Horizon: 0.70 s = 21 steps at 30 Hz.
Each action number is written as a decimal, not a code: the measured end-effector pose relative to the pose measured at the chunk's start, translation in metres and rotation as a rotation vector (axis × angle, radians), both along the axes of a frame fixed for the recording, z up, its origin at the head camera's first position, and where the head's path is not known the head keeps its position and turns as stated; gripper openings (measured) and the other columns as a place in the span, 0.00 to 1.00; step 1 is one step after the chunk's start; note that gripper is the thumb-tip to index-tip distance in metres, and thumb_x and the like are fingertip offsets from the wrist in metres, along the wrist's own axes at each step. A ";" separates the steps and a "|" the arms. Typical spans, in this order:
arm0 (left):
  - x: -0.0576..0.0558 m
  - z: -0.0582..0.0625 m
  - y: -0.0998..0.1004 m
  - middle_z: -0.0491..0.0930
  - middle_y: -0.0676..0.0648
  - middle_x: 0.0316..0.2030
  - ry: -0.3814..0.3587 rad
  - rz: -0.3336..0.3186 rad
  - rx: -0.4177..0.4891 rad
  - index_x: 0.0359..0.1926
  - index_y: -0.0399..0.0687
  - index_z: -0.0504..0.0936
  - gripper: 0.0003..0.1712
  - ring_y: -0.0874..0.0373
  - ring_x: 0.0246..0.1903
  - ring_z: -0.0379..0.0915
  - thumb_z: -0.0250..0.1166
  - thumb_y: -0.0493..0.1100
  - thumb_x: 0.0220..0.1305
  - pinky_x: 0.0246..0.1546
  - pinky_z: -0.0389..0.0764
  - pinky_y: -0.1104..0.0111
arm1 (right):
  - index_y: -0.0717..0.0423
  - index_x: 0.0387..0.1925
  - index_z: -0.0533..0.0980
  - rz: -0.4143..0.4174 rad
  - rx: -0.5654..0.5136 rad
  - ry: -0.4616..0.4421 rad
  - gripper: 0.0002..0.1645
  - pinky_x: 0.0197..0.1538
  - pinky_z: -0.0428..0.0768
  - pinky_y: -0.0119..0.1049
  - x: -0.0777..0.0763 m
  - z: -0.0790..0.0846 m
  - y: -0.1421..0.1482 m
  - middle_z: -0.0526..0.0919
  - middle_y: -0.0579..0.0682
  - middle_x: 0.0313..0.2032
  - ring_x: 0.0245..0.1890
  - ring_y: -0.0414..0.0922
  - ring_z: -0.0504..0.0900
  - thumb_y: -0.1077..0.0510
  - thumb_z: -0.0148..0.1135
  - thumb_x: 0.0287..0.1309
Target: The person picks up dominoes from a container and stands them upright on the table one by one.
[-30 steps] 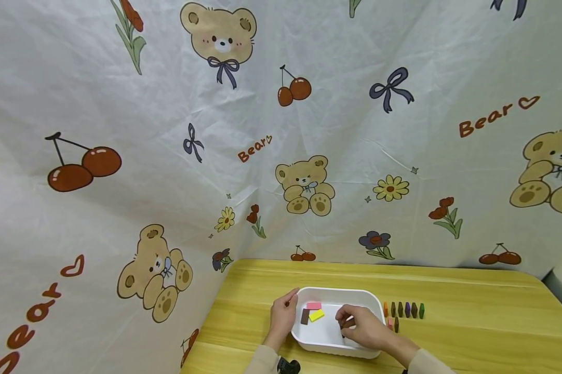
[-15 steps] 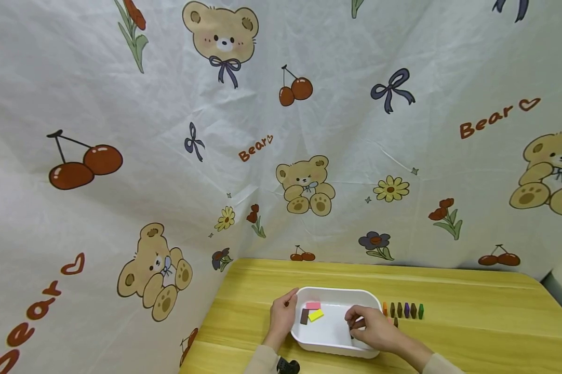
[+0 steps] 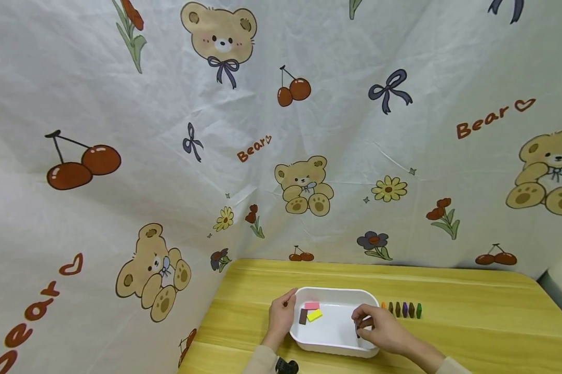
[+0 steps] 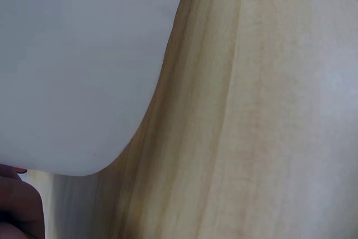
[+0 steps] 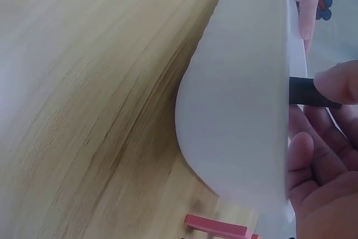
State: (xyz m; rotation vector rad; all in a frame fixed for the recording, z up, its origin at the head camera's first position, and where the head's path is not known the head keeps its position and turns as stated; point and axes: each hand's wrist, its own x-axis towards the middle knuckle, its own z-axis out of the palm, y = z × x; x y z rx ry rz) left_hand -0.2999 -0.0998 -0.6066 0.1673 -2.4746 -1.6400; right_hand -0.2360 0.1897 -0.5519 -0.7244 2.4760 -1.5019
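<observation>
The white plastic basin point(image 3: 325, 348) stands on the wooden table. My left hand point(image 3: 281, 314) grips its left rim. Inside the basin lie a pink block point(image 3: 311, 306), a brown block point(image 3: 303, 316) and a yellow block point(image 3: 315, 315), all flat. My right hand point(image 3: 379, 330) is over the basin's right end and pinches a small black block point(image 5: 310, 92) between thumb and fingers. In the right wrist view, the basin wall hides part of that block. The left wrist view has only the left fingers point(image 4: 21, 202) in its lower left corner.
Just right of the basin, several small blocks stand in a row: an orange block point(image 3: 383, 306), dark brown ones, a purple block point(image 3: 404, 309) and a green block point(image 3: 419, 310). A red-pink block point(image 5: 215, 226) is close to the basin. A bear-printed cloth point(image 3: 346, 135) hangs behind the table.
My right hand has moved right inside the basin with the black block pinched. It now covers the blocks in front of the row. The left hand stays on the rim.
</observation>
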 end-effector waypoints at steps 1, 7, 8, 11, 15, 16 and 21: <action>-0.001 -0.001 0.000 0.85 0.46 0.59 -0.003 0.001 -0.001 0.58 0.54 0.87 0.16 0.49 0.58 0.80 0.60 0.46 0.77 0.60 0.83 0.53 | 0.61 0.44 0.78 0.000 -0.004 0.004 0.12 0.42 0.87 0.32 0.000 -0.001 0.000 0.82 0.54 0.39 0.40 0.50 0.88 0.69 0.68 0.58; -0.003 -0.008 -0.001 0.84 0.46 0.60 0.000 -0.007 0.001 0.59 0.54 0.87 0.16 0.47 0.60 0.79 0.60 0.47 0.77 0.61 0.82 0.52 | 0.61 0.44 0.77 -0.001 -0.030 0.008 0.12 0.42 0.87 0.32 0.001 -0.004 0.006 0.82 0.52 0.39 0.40 0.50 0.88 0.68 0.67 0.59; -0.003 -0.008 -0.002 0.85 0.46 0.60 0.001 -0.007 0.003 0.59 0.54 0.87 0.16 0.47 0.60 0.79 0.60 0.47 0.77 0.61 0.82 0.52 | 0.61 0.44 0.77 -0.003 -0.035 0.004 0.12 0.42 0.87 0.33 0.002 -0.003 0.007 0.82 0.52 0.40 0.40 0.50 0.88 0.68 0.67 0.59; -0.002 -0.009 -0.002 0.84 0.45 0.60 -0.008 -0.005 0.008 0.59 0.54 0.87 0.16 0.48 0.60 0.79 0.60 0.46 0.77 0.61 0.82 0.52 | 0.61 0.44 0.77 -0.023 -0.036 0.008 0.12 0.41 0.87 0.33 0.004 -0.002 0.012 0.82 0.54 0.39 0.40 0.47 0.87 0.68 0.67 0.59; -0.001 -0.007 -0.001 0.85 0.45 0.59 -0.008 0.001 0.000 0.59 0.54 0.87 0.16 0.49 0.58 0.80 0.60 0.46 0.76 0.60 0.83 0.52 | 0.61 0.44 0.78 -0.049 -0.031 0.036 0.12 0.42 0.87 0.32 0.005 -0.002 0.017 0.82 0.54 0.39 0.40 0.45 0.87 0.69 0.67 0.58; 0.000 -0.007 -0.001 0.85 0.45 0.59 -0.008 0.002 -0.002 0.59 0.54 0.87 0.16 0.50 0.58 0.80 0.60 0.46 0.77 0.60 0.83 0.52 | 0.61 0.44 0.78 -0.051 -0.032 0.039 0.12 0.42 0.88 0.32 0.005 -0.002 0.018 0.82 0.53 0.39 0.40 0.45 0.87 0.69 0.67 0.58; 0.004 0.004 0.000 0.85 0.44 0.59 -0.003 0.000 -0.003 0.59 0.51 0.87 0.16 0.50 0.57 0.80 0.60 0.45 0.77 0.59 0.83 0.52 | 0.62 0.45 0.78 -0.046 -0.042 0.021 0.12 0.41 0.88 0.32 0.006 -0.001 0.023 0.83 0.53 0.40 0.41 0.47 0.87 0.68 0.67 0.59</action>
